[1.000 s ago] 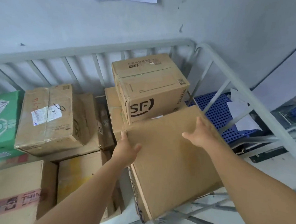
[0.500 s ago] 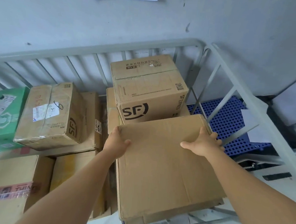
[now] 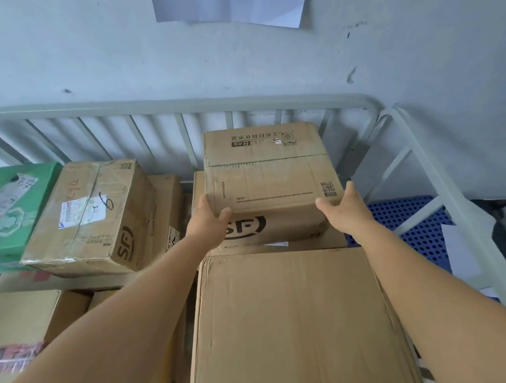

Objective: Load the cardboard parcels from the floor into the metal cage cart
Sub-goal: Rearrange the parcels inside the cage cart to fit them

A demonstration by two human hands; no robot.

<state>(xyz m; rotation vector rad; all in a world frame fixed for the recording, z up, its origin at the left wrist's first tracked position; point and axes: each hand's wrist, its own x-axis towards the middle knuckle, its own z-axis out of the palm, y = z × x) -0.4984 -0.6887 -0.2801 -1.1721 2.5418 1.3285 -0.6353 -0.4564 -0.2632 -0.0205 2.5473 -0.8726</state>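
Head view: both hands have left the big flat parcel [image 3: 305, 327], which now lies inside the cage cart [image 3: 192, 104], and have moved forward to the SF box [image 3: 268, 180] stacked behind it. Left hand [image 3: 207, 222] grips its near left corner, thumb curled on top; right hand [image 3: 344, 208] presses its right edge with straight fingers. Beside these sit a labelled box [image 3: 90, 214], a green box [image 3: 11, 206] and a taped box [image 3: 9, 333]. At least five parcels show. A blue pallet [image 3: 415, 225] lies outside the bars.
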